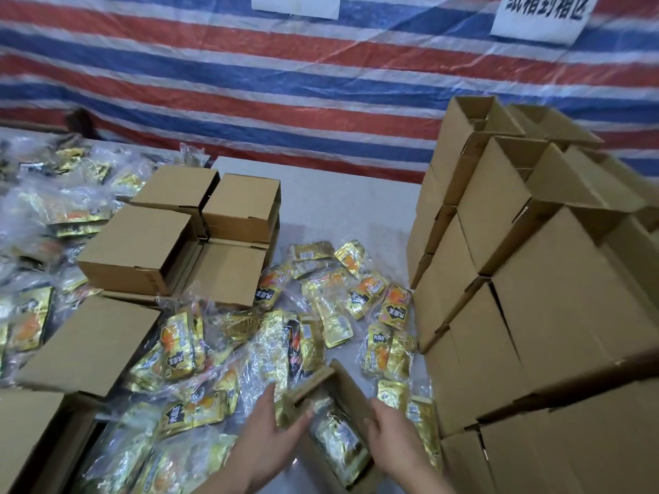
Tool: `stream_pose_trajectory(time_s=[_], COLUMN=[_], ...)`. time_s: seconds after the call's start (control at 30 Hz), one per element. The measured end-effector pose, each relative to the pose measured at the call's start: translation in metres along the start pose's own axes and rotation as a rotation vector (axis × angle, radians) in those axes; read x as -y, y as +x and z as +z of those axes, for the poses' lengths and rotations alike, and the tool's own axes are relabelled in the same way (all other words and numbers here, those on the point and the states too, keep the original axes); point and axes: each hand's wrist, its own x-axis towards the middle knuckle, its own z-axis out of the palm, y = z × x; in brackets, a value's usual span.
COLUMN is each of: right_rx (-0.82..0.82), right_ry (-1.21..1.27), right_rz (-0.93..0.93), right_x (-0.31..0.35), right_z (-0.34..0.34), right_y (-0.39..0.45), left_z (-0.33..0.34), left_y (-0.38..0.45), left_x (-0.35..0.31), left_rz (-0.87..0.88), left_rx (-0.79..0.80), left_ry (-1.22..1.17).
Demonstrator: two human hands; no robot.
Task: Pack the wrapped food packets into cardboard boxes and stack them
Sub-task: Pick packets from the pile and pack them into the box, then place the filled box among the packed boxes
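Observation:
A small open cardboard box lies at the bottom centre, with gold food packets showing inside it. My left hand grips the box's left wall and flap, thumb on the inner side. On the box's right edge, my right hand holds the wall with curled fingers. Several loose gold and orange packets are strewn on the white table just beyond the box.
A tall stack of empty open boxes stands close on the right. Closed boxes sit stacked at centre left, with more flat boxes nearer me. Bagged packets heap on the far left. A striped tarp hangs behind.

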Motion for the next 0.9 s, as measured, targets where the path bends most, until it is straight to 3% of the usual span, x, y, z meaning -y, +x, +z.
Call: stream_pose_trajectory(time_s=[0.1, 0.17, 0.3, 0.5, 0.77, 0.9], right_rx=[-0.134, -0.188, -0.242, -0.372, -0.642, -0.691], right_ry=[0.114, 0.154, 0.096, 0.141, 0.220, 0.287], right_rz=[0.107, 0.146, 0.195, 0.164, 0.155, 0.134], right_x=[0.012, 0.022, 0.034, 0.042, 0.057, 0.051], right_z=[-0.011, -0.018, -0.041, -0.101, -0.182, -0.196], right_y=[0.011, 0.022, 0.049, 0.108, 0.249, 0.319], left_z=[0.012, 0.024, 0.036, 0.020, -0.007, -0.001], left_y=[0.007, 0.015, 0.043, 0.110, 0.269, 0.342], left_x=[-0.027, -0.050, -0.096, -0.172, -0.260, -0.289], left_rz=[-0.138, -0.125, -0.030, -0.002, 0.144, 0.212], left_rx=[0.116, 0.185, 0.075, 0.043, 0.063, 0.042], left_ry=[-0.217, -0.204, -0.090, -0.075, -0.024, -0.061])
